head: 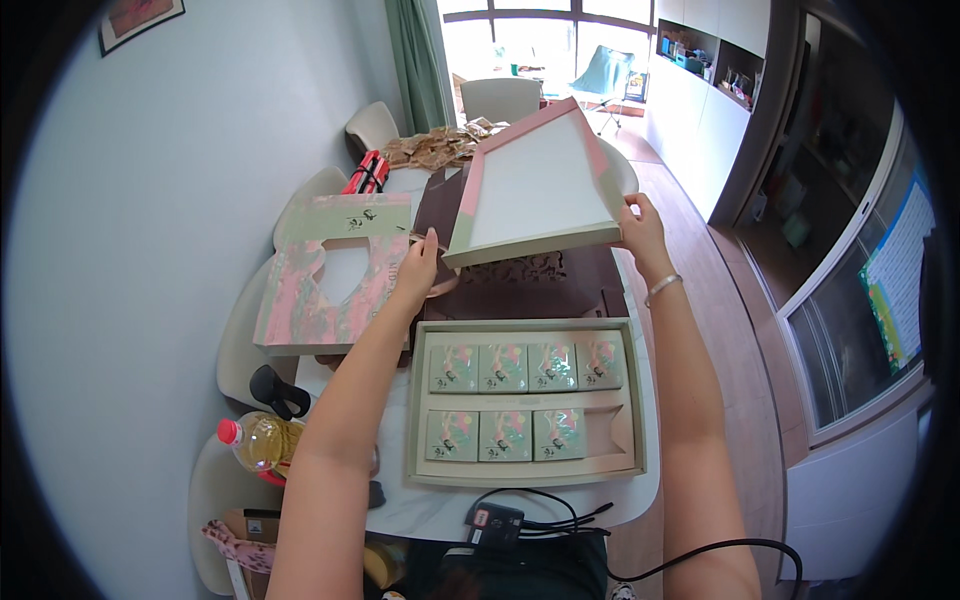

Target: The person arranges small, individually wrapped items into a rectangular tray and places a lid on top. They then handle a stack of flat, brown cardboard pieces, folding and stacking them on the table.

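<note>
My right hand [645, 234] grips the near right corner of a pink and green cardboard box lid [540, 184], tilted above the far half of the table with its white inside showing. At the lid's near left corner is my left hand [420, 266], its thumb up; part of its grip is hidden. Below the lid, the open gift box [637, 405] lies on the table, with several small square patterned boxes [453, 367] in two rows. The right end of its near row shows a bare slot. A patterned sleeve with a shaped cutout [330, 300] lies left of my left hand.
Dark brown packaging [525, 292] lies beyond the gift box on the marble-look table [420, 517]. Small packets [435, 148] are heaped at the far end. An oil bottle [262, 442] stands at left, and a black device with cables [495, 525] lies at the near edge.
</note>
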Available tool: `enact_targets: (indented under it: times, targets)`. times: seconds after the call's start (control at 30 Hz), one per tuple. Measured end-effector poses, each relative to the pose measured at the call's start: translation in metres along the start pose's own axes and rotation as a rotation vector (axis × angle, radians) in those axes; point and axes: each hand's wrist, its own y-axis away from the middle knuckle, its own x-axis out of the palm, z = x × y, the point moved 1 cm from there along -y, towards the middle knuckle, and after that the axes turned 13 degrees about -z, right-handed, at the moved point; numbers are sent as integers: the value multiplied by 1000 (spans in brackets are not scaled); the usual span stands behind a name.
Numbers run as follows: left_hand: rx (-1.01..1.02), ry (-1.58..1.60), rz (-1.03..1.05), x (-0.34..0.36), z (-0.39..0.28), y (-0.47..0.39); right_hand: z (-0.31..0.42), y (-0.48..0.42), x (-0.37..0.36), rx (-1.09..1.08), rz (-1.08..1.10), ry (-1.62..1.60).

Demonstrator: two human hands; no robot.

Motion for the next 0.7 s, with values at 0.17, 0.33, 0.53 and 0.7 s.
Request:
enact_targets:
  times: [0.17,0.33,0.53,0.7]
  targets:
    - [-319,274,253,10,-38,32,24,38,-35,104,118,-252]
    - [-5,237,26,28,4,41,16,86,-57,125,110,-380]
    - [75,13,15,71,0,150,-26,156,-134,345,-194,-340]
    - [192,45,-7,92,23,210,-83,182,-176,328,-424,-284]
